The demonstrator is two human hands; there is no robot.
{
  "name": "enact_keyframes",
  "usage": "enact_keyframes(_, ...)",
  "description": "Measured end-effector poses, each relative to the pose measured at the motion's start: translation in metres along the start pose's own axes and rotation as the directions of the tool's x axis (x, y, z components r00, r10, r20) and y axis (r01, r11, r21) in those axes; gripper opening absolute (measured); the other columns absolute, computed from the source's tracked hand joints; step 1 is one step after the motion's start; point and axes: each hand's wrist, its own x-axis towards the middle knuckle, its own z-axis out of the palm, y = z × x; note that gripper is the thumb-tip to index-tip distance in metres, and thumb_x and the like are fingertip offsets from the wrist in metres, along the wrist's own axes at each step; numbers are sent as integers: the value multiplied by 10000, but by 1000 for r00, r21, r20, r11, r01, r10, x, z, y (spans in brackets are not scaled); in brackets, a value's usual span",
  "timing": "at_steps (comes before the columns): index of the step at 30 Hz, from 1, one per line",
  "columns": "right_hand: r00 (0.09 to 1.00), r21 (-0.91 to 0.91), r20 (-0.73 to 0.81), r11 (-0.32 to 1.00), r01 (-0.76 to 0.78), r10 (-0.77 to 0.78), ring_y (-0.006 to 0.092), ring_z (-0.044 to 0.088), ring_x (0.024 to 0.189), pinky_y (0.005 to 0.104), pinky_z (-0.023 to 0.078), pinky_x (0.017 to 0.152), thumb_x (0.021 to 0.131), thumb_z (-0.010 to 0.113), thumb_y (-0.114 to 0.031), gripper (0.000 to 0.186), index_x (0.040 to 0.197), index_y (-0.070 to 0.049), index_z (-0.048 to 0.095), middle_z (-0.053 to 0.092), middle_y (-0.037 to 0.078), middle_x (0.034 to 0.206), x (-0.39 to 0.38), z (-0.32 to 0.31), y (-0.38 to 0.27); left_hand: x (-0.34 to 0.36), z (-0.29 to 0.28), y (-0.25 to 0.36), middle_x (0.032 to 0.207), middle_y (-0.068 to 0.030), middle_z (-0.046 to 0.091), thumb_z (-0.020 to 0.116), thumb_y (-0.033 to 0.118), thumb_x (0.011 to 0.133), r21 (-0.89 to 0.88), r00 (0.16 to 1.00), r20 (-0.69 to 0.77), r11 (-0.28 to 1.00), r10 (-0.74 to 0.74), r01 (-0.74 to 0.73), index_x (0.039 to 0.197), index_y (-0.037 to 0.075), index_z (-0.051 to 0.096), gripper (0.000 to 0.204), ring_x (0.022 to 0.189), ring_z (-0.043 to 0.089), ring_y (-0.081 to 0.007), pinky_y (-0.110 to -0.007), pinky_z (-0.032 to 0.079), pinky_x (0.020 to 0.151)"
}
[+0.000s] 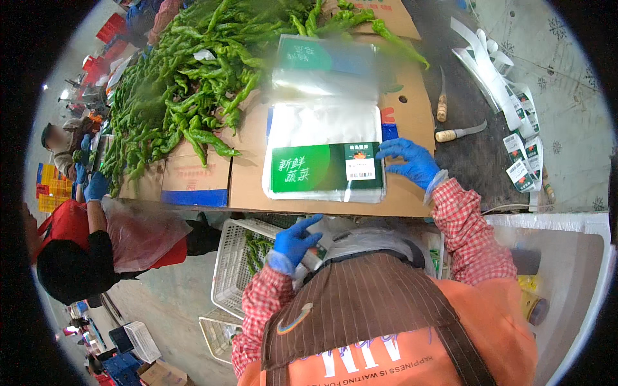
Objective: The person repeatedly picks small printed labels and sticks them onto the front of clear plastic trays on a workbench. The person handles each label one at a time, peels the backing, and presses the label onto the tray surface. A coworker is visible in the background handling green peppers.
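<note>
A stack of clear plastic bags (322,125) with a green printed band and a white barcode label lies on the cardboard-covered table in front of me. My right hand (412,162), in a blue glove, rests at the stack's right edge with its fingers apart, touching the printed band near the label. Below the table's front edge is my left hand (297,241), also gloved in blue, its index finger and thumb stretched out. Beside it shows a small labelled bit of plastic, partly hidden; no grip on it is visible. A large heap of long green peppers (193,83) covers the table's left side.
Two wooden-handled knives (442,106) lie right of the cardboard, near strips of labels (524,148). A white plastic basket (228,270) with green peppers stands below the table. At left, a person with blue gloves (96,186) works beside the heap.
</note>
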Motion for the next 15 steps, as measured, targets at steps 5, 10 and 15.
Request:
enact_keyframes(5, 979, -8, 182, 996, 90, -87, 204, 482, 934, 283, 399, 827, 593, 643, -32, 301, 873, -125, 579, 467, 50, 1052, 0, 17, 9, -28, -12, -16, 695, -31, 562, 566, 6, 716, -216, 991, 63, 967, -121, 132, 1093, 98, 498, 394, 613, 501, -67, -183, 420, 578)
enact_keyframes(10, 965, -34, 256, 998, 62, -51, 186, 501, 898, 267, 406, 779, 677, 596, -129, 110, 782, -99, 608, 515, 45, 965, 16, 13, 13, -34, -15, -20, 702, -14, 561, 579, 20, 708, -137, 994, 73, 987, -76, 85, 1098, 118, 497, 410, 615, 490, -61, -189, 420, 590)
enact_keyframes(15, 929, 48, 362, 997, 63, -76, 195, 557, 793, 273, 430, 735, 734, 566, -189, 202, 889, -63, 599, 583, 88, 897, 39, 1, 14, -47, -29, -18, 768, -21, 565, 564, 21, 719, -172, 995, 76, 982, -61, 73, 1105, 93, 486, 400, 694, 495, -68, -196, 416, 674)
